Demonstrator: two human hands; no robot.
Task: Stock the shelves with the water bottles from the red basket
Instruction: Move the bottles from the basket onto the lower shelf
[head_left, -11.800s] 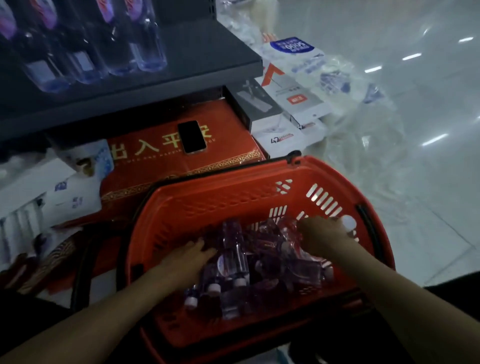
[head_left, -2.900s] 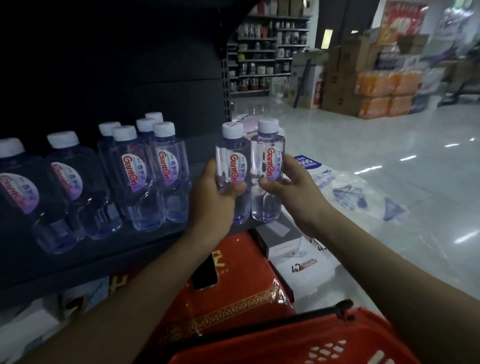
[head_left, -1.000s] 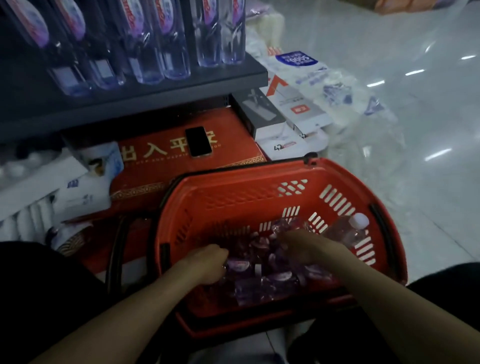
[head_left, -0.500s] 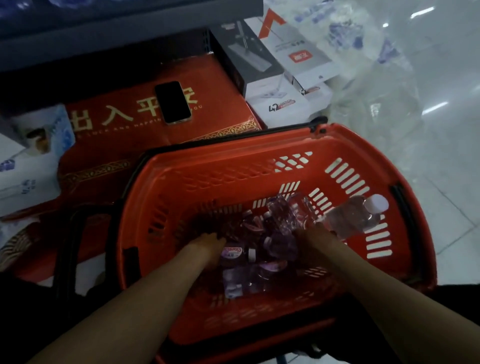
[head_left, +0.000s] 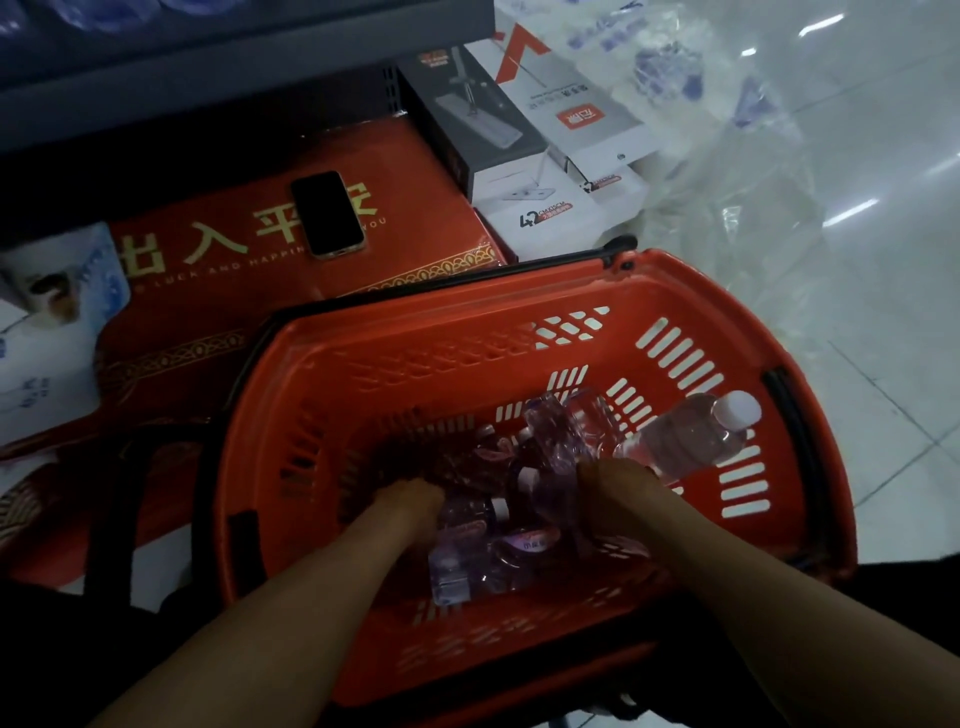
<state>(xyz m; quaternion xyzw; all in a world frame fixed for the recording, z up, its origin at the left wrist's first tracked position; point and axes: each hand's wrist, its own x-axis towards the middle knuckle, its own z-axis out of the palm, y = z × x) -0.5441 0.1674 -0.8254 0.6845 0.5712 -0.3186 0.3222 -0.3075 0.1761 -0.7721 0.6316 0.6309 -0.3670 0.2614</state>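
- Reaches with both hands down into basket (head_left: 415, 332), close before red box (head_left: 218, 291).
- Buries left hand (head_left: 410, 499) in pile of bottles (head_left: 483, 545) on basket bottom; fingers tucked under among them, cannot tell whether apart or clamped.
- Sets right hand (head_left: 618, 483) against base of leaning bottle (head_left: 685, 441), slanted up to right wall, white cap at the slots; fingers out of sight beneath, cannot tell grip.
- Keeps pile between the two hands, touching both.
- Beyond basket: phone (head_left: 327, 213) flat on red box, under dark shelf (head_left: 234, 67); white boxes (head_left: 571, 119) to right; clear wrap (head_left: 753, 182) on tiles.
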